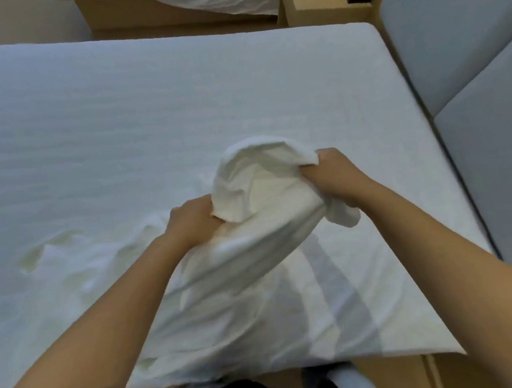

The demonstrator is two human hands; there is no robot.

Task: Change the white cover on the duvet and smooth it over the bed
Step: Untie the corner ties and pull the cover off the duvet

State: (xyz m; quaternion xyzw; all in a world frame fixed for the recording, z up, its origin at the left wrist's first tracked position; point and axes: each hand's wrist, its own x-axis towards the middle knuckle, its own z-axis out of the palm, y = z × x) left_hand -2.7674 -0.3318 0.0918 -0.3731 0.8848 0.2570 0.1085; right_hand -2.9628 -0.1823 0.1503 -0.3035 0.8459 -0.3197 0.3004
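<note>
Evidently, the white cover [257, 193] was held bunched over the near edge of the bed [180, 108], its gathered end gripped between left hand [189, 220] and right hand [336, 178], fingers [197, 206] curled tight into fabric, its length trailing back toward the person.

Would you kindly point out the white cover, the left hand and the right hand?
white cover [260, 190], head view, on the bunched fold between the hands.
left hand [191, 222], head view, back of the hand.
right hand [336, 176], head view, back of the hand.
</note>
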